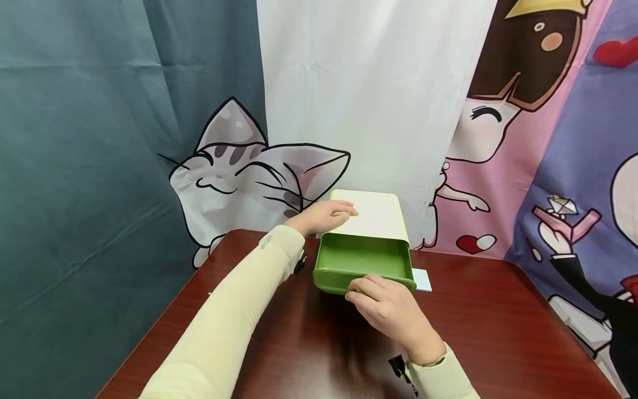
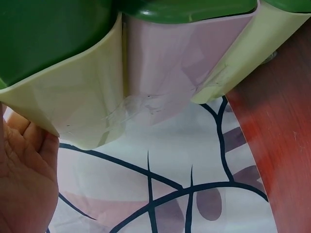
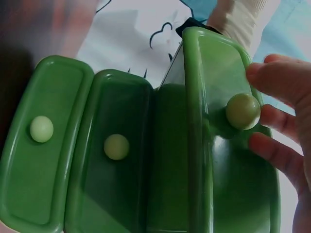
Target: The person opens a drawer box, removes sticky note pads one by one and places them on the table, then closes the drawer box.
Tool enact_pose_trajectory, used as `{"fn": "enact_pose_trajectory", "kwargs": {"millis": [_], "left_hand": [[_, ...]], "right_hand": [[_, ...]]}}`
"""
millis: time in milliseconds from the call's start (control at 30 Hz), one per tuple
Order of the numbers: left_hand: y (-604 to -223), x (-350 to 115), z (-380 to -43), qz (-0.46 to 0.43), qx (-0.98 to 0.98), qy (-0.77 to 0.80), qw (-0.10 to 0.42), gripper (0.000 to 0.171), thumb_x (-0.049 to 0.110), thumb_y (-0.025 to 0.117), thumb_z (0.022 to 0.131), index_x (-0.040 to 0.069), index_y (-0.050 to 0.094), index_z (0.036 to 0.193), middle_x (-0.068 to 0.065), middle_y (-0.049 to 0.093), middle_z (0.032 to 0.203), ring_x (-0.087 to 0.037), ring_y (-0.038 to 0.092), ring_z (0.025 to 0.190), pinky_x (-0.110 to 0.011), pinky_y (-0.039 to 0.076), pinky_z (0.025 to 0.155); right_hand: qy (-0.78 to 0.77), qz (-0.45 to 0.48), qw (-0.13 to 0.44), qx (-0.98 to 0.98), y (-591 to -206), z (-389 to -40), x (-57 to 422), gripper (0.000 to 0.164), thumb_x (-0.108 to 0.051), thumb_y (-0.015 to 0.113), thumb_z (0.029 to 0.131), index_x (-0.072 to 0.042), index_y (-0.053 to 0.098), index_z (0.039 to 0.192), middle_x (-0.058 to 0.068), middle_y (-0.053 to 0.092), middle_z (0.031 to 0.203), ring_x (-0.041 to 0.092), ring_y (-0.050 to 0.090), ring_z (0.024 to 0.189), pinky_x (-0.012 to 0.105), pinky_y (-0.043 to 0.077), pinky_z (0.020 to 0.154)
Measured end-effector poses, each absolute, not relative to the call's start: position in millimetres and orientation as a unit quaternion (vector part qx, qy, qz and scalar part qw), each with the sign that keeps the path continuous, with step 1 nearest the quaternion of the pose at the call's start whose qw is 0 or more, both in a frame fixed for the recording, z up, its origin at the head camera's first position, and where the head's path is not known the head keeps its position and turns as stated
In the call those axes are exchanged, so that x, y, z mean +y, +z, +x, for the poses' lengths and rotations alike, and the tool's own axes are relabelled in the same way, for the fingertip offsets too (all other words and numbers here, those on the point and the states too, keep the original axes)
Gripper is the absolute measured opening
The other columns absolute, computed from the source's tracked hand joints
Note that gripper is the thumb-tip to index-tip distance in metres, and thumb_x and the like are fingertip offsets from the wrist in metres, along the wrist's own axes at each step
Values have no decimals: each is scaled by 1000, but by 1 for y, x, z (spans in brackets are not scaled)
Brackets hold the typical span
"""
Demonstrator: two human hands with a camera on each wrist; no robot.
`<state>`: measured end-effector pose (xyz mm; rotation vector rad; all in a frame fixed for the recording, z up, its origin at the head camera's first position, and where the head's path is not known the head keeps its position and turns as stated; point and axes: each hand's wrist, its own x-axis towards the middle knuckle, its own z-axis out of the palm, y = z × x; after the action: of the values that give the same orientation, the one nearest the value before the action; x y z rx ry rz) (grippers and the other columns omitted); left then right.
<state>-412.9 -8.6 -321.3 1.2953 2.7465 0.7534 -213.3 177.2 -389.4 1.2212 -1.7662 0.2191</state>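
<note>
A small drawer cabinet (image 1: 372, 213) with a pale top stands at the back of the table. Its green top drawer (image 1: 364, 260) is pulled out, showing the green inside. My left hand (image 1: 326, 216) rests on the cabinet top near the left edge; in the left wrist view its fingers lie along the pale yellow casing (image 2: 82, 107). At the drawer front is my right hand (image 1: 384, 305). The right wrist view has its fingers spread beside the round pale knob (image 3: 243, 111), close to or touching it without a visible pinch.
Two lower green drawers, each with a round knob (image 3: 116, 146), sit flush below. A light blue flat piece (image 1: 421, 280) lies right of the cabinet on the red-brown table (image 1: 473, 316). A printed curtain (image 1: 374, 100) hangs behind.
</note>
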Motion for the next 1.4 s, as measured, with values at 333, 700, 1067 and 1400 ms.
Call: {"fn": "enact_pose_trajectory", "kwargs": {"millis": [333,700,1067,1400], "left_hand": [[-319,-9,-416,415,878,239,-8,36,34,43,108,29,64,138,7,43,157,-15,41,143,-35,36,113],[-320,-8,-412,410,878,245,-6,36,32,43,108,27,64,137,5,43,157,-17,41,143,-36,36,114],[-326,-8,-414,412,878,245,-8,36,33,44,108,29,65,137,5,44,156,-17,42,142,-36,37,113],[-326,-8,-416,424,875,235,-16,35,32,45,108,27,66,136,4,46,155,-16,43,141,-35,36,113]], "right_hand": [[86,506,424,-746,-390,-217,183,19,2,59,95,-11,70,87,0,65,98,17,61,90,28,54,75],[125,476,457,-741,-400,-235,187,31,-7,47,106,-10,67,82,2,67,98,19,64,92,30,55,79],[163,419,451,-771,-413,-251,193,12,3,67,90,-9,67,87,5,70,110,23,65,102,34,55,84],[192,408,444,-774,-422,-267,196,17,3,74,83,-8,71,95,13,67,120,32,61,112,39,49,96]]}}
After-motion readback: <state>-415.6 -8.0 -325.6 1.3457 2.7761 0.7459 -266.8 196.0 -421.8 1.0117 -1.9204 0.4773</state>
